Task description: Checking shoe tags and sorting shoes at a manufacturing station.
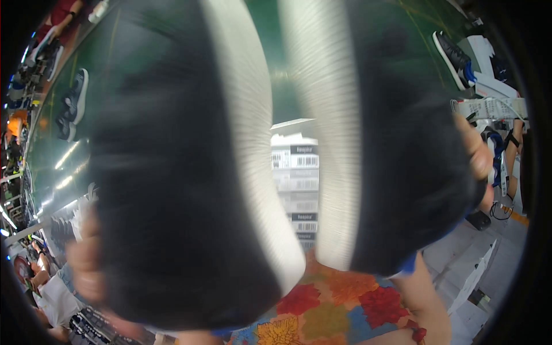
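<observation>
A black shoe (167, 172) with a thick white sole fills the left of the view, close up. Its fellow, a second black shoe (408, 155), is held to the right. The two white soles face each other with a narrow gap between them, closing toward the bottom. Around the outer side of the first shoe curl the fingers of my left hand (87, 259). My right hand (477, 154) grips the other shoe, fingertips showing at its outer edge. Both palms are hidden behind the shoes, which are somewhat blurred.
On the green table (123, 75) lie dark shoes (75, 103) at left and a black-and-blue shoe (451, 60) at far right. White labelled boxes (295, 172) show in stacks through the gap. Other people (52, 293) are at the edges. Below hangs a flower-patterned garment (328, 310).
</observation>
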Demonstrator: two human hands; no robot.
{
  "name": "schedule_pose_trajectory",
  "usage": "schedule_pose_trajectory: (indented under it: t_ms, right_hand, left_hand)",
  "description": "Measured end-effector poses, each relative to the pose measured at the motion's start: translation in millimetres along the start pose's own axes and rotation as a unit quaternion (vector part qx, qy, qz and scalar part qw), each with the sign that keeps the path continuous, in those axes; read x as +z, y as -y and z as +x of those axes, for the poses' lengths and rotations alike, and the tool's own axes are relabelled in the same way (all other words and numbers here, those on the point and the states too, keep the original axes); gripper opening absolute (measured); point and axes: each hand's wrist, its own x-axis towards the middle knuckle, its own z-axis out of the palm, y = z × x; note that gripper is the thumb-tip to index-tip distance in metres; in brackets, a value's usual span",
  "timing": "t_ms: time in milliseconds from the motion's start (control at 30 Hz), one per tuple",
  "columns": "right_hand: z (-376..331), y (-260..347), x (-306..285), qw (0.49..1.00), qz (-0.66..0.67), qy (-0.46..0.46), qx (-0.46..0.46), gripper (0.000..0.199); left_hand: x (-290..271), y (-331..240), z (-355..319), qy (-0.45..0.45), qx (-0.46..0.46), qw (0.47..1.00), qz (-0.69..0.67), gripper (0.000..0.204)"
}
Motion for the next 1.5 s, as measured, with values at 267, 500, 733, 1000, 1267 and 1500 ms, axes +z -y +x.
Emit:
schedule_pose_trajectory:
  t_ms: [267,500,733,1000,1267,1500]
  right_hand:
    - [-89,-27,24,0.501,0.664,-0.159,0.532,0.077]
    - [-93,-10,25,0.492,0.634,-0.192,0.566,0.07]
    - [-86,-11,31,0.51,0.605,-0.17,0.588,0.072]
    - [-87,-19,34,0.534,0.562,-0.196,0.6,0.066]
    - [-96,-32,48,0.495,0.577,-0.206,0.616,0.064]
    - [-96,-34,42,0.477,0.584,-0.23,0.615,0.062]
  left_hand:
    - [33,50,-55,-0.262,-0.377,0.758,-0.464,0.045]
    - [10,106,-123,-0.12,-0.506,0.688,-0.507,0.044]
    - [14,97,-119,-0.116,-0.505,0.631,-0.578,0.054]
    - [5,126,-139,-0.053,-0.462,0.655,-0.596,0.059]
    - [5,127,-134,-0.09,-0.456,0.634,-0.619,0.066]
    - [17,116,-116,-0.088,-0.5,0.611,-0.608,0.07]
